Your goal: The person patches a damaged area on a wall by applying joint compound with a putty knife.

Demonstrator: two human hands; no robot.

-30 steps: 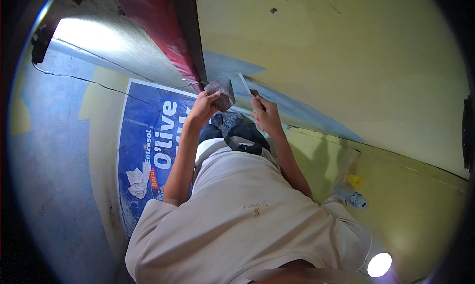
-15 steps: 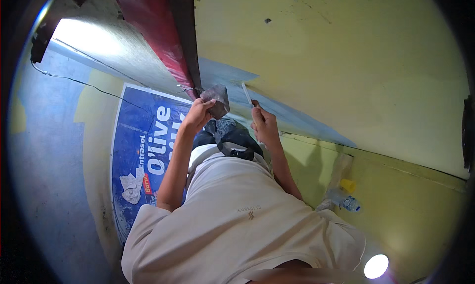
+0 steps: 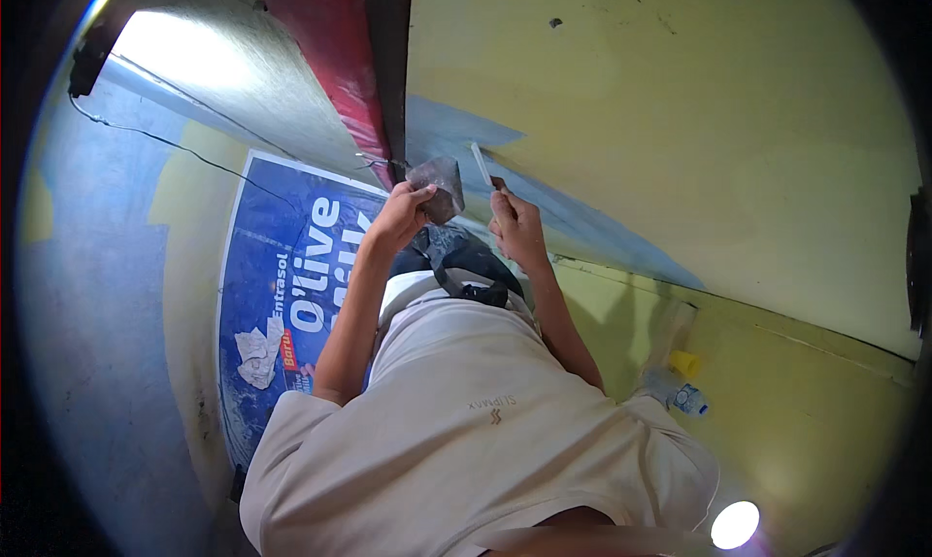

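In front of my waist, my left hand (image 3: pixel 402 217) grips a dark grey, roughly square flat plate (image 3: pixel 442 190) by its near left corner, thumb on top. Whitish smears mark the plate's face. To the right, the fingers of my right hand (image 3: pixel 517 231) are closed around the lower end of a slim, pale, straight-edged tool (image 3: pixel 482 164), which looks like a putty knife seen edge-on. Its tip points up toward the wall, and its handle is mostly hidden in the hand. A gap separates the tool from the plate.
Ahead is a yellow wall (image 3: pixel 660 120) with a grey-blue patch (image 3: pixel 573 202). A red panel (image 3: pixel 325 62) with a dark edge hangs near the plate. A blue poster (image 3: pixel 267 295) lies left, below a cable (image 3: pixel 184 145). A plastic bottle (image 3: pixel 690 400) and yellow object (image 3: pixel 685 365) sit at right.
The view has shifted slightly, so the wall and panel appear further right. My left hand and the plate are a little nearer the tool. Both hands keep their holds.
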